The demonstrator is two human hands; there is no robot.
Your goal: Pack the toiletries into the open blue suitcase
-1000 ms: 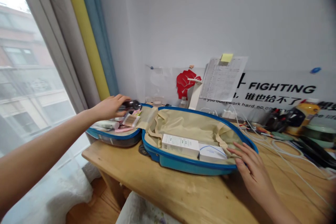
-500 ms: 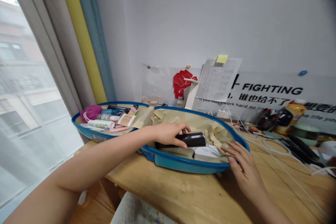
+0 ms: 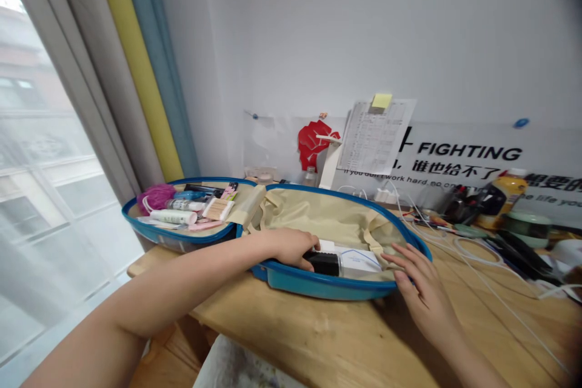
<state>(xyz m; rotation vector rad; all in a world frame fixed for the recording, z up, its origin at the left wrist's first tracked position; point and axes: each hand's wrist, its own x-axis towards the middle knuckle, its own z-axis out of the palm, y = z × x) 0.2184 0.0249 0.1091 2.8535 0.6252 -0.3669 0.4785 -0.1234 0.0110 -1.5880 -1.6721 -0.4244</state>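
Observation:
A small blue suitcase (image 3: 313, 290) lies open on the wooden table, its two halves side by side. My left hand (image 3: 295, 248) reaches into the right half, its fingers wrapped round a black, long object (image 3: 326, 264) low by the front wall. Part of that object is hidden under the hand, and its exact kind is unclear. Just right of it lies a white box (image 3: 361, 260) with blue lines. At the right end of the suitcase, my right hand (image 3: 421, 282) rests by the rim with its fingers spread, holding nothing. A beige strap (image 3: 373, 240) runs along the lining near it.
In the left half lie a purple mesh puff (image 3: 162, 199), a white tube (image 3: 173, 217), a pack of cotton swabs (image 3: 217, 210) and other small items. Cables, pens, an orange-labelled bottle (image 3: 504, 199) and a green jar (image 3: 527, 227) crowd the table's right side.
My left hand has lowered the black object towards the front wall of the right half, beside the white box. The right hand has stayed at the rim. The view has shifted slightly.

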